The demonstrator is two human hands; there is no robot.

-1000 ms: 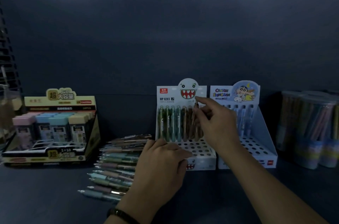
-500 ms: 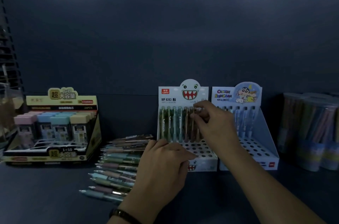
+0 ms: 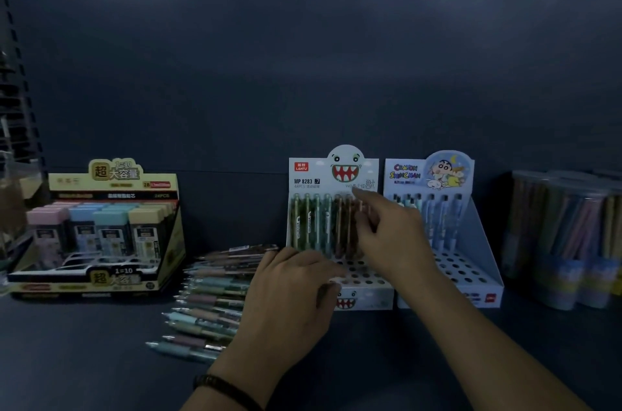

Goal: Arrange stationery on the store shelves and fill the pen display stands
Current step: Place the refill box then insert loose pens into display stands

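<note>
Pens (image 3: 205, 296) lie loose in a fanned row on the shelf (image 3: 84, 353), left of the shark-face stand (image 3: 336, 171), long axes running left to right, tips toward the shelf's left end. More pens stand upright in the stand's back row (image 3: 323, 225).

Left hand (image 3: 292, 296): palm down, fingers curled loosely over the right ends of the loose pens and the stand's front left corner. Whether it pinches a pen, cannot tell; fingertips blurred and the light is low. Dark band at the wrist.

Right hand (image 3: 393, 235): reached forward over the stand's hole grid, fingers partly spread, index finger (image 3: 365, 196) extended to the tops of the rightmost upright pens. Appears to touch or steady them; a firm pinch is not visible.

Judgement: the left hand is nearer the loose pile, the right nearer the empty holes. Each lying pen has to swing from flat to upright, tip down, and travel right across the stand's front edge to reach a hole. Most rows of holes are unfilled, so filling is at an early stage.

Outward: cartoon stand (image 3: 434, 175) just right, touching or nearly so; eraser box (image 3: 101, 228) toward the left end; clear tubs (image 3: 568, 235) at the right end.
</note>
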